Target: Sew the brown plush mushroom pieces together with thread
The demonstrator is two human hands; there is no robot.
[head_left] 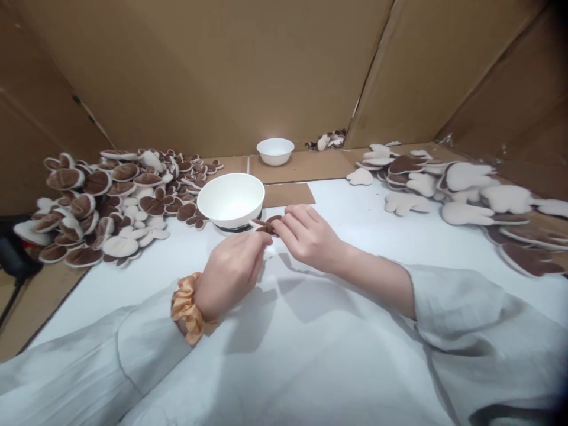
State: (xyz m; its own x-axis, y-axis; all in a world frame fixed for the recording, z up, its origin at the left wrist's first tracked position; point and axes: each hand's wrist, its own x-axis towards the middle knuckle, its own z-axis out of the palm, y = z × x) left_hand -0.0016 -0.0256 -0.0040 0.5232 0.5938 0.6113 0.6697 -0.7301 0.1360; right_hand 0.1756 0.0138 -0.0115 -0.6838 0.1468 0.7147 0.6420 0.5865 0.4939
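Between my two hands is a small brown fabric piece with white edging (pixel 265 226), mostly hidden by the fingers. My left hand (pixel 233 263), with an orange scrunchie (pixel 189 307) at the wrist, pinches its near side. The fingers of my right hand (pixel 310 236) are curled closed on its right end. Just beyond my left hand stands a large white bowl (pixel 231 200); no contents show inside it.
On the left lies a heap of brown and white padded fabric shapes (pixel 119 201). Flat fabric cut-outs (pixel 470 192) are piled on the right. A smaller white bowl (pixel 276 152) stands by the cardboard back wall (pixel 213 71). Scraps (pixel 331 140) lie in the far corner.
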